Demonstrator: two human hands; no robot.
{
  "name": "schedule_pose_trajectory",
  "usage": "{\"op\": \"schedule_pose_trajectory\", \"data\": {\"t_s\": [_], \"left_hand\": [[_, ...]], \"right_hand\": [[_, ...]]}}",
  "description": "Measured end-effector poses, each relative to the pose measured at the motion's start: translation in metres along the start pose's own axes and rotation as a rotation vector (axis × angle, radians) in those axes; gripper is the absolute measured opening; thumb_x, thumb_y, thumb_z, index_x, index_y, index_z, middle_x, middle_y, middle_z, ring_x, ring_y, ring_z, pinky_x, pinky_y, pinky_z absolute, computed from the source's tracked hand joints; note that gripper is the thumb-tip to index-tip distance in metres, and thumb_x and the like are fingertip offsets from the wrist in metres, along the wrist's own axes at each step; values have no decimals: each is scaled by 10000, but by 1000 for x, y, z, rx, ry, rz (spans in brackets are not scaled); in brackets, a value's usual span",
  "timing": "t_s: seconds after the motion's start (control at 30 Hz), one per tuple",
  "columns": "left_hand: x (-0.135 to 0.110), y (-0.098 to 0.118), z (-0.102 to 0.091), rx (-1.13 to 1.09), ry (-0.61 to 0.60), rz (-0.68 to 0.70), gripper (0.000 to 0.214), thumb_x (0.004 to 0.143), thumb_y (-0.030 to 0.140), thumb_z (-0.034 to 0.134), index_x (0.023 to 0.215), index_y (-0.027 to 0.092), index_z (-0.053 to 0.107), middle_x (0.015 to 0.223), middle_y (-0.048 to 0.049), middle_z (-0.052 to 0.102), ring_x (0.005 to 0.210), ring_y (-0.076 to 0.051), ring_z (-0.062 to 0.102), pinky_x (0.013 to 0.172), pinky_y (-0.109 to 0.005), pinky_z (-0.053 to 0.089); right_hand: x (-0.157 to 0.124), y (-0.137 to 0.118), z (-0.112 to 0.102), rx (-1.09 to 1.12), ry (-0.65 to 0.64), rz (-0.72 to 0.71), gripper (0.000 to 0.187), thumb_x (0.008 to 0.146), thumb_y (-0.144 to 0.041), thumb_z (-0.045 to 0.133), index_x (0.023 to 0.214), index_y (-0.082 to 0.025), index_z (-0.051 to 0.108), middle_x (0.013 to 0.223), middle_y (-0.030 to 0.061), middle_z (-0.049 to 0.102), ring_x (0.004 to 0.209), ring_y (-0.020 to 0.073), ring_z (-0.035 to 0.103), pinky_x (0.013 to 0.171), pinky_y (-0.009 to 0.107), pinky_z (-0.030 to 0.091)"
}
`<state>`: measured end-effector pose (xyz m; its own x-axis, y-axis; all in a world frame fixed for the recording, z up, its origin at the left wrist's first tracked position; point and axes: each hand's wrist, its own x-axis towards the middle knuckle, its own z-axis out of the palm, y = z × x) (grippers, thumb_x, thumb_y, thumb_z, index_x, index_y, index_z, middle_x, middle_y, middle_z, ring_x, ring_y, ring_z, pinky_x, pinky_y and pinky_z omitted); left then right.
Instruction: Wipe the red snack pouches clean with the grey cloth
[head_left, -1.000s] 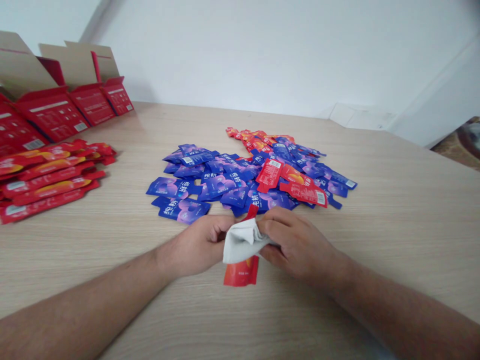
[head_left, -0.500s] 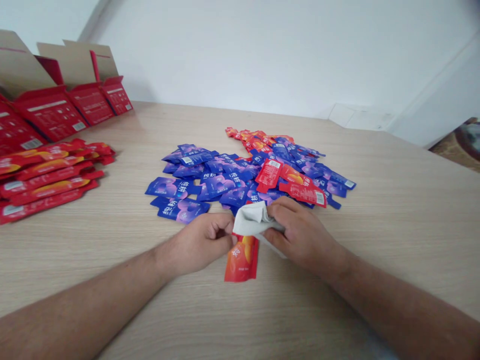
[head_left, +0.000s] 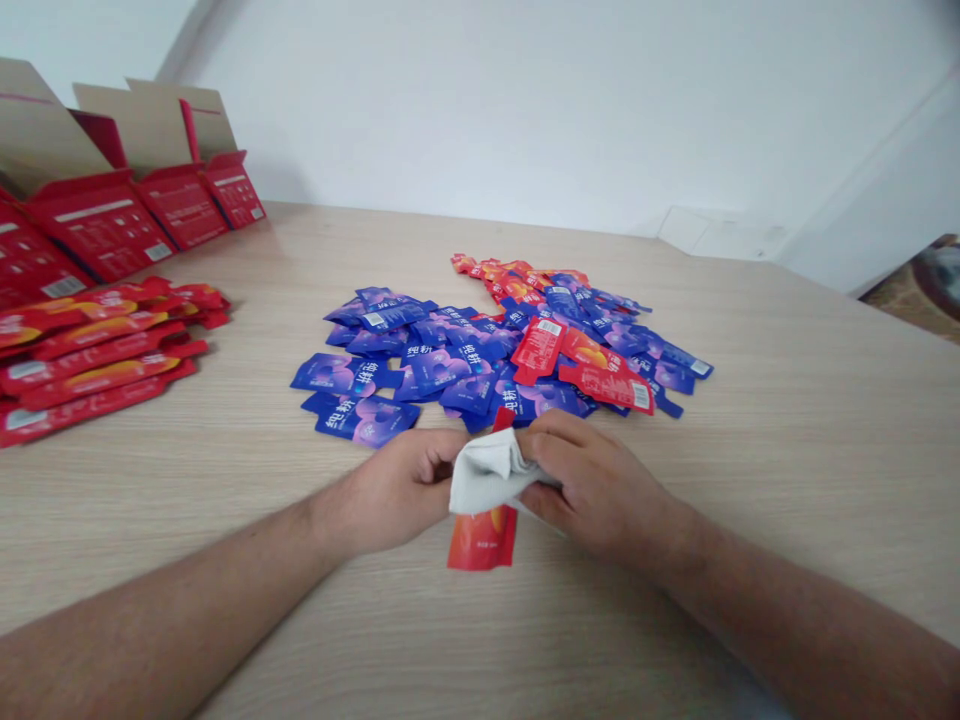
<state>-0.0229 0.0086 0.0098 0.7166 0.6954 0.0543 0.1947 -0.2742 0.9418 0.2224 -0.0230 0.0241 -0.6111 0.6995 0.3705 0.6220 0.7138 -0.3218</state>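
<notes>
My left hand (head_left: 394,490) is closed, pinching the left side of a red-orange sachet (head_left: 484,538) that lies on the wooden table (head_left: 787,450) in front of me. My right hand (head_left: 592,480) is closed on a crumpled white cloth (head_left: 487,472), pressing it over the sachet's upper half. Only the sachet's lower end and a small red tip above the cloth show. Just beyond my hands lies a loose heap of blue and red sachets (head_left: 495,345).
A row of red sachets (head_left: 97,355) is laid out at the left edge. Behind it stand open red cardboard boxes (head_left: 112,215) with raised flaps. A white wall runs along the table's far side.
My right hand has slid the cloth back down over the sachet, covering the orange print that showed half a second ago. My left hand has stayed put.
</notes>
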Motion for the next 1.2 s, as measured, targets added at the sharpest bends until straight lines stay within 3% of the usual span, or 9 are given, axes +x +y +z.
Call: {"op": "schedule_pose_trajectory", "data": {"t_s": [0.13,0.3,0.43,0.6,0.77,0.93,1.1,1.2], "left_hand": [[0,-1,0,32,54,-4,136,894,269,665,844,144,682,814,-20,667,767,-145,593,711,-234,498],[0,1,1,-24,-30,3,140,896,280,669,883,143,696,850,-31,690,778,-152,607,713,-240,500],[0,-1,1,16,44,-10,126,893,263,666,867,142,691,853,-32,686,792,-157,609,726,-250,500],[0,0,1,-14,-27,2,155,894,289,677,862,139,697,848,-33,682,776,-150,605,697,-235,492],[0,-1,0,20,45,3,118,890,259,670,866,146,694,823,-23,675,795,-158,612,724,-249,503],[-1,-2,0,0,-9,0,120,891,258,672,877,141,696,856,-31,686,783,-155,619,709,-246,498],[-1,-4,-1,37,58,-7,116,892,252,668,854,144,689,843,-27,683,786,-155,617,723,-250,502],[-1,-2,0,-10,0,-2,137,893,278,676,878,144,701,858,-33,693,784,-155,622,713,-245,503]], "right_hand": [[0,2,0,-59,75,96,109,927,-223,670,997,-177,601,1025,79,638,947,233,610,842,359,505],[-1,0,-1,8,-4,8,124,949,-252,655,1043,-185,608,1048,74,645,964,229,610,848,354,509],[-1,0,-2,-53,58,113,93,935,-233,661,983,-188,596,1018,73,635,932,232,606,828,365,508],[0,-2,-1,14,-13,-10,152,950,-259,659,1072,-188,603,1086,81,650,997,235,609,873,360,509],[0,-1,-1,-44,31,105,103,942,-239,659,1000,-178,601,1025,77,631,947,233,601,836,364,505],[0,-2,1,11,-25,16,150,947,-255,657,1068,-182,606,1068,77,644,977,233,605,863,367,512],[1,1,1,-50,52,122,104,932,-235,662,996,-183,600,1025,75,632,941,234,602,836,376,511],[1,-2,0,3,-3,38,137,937,-246,668,1042,-184,605,1069,76,642,980,232,605,864,369,510]]}}
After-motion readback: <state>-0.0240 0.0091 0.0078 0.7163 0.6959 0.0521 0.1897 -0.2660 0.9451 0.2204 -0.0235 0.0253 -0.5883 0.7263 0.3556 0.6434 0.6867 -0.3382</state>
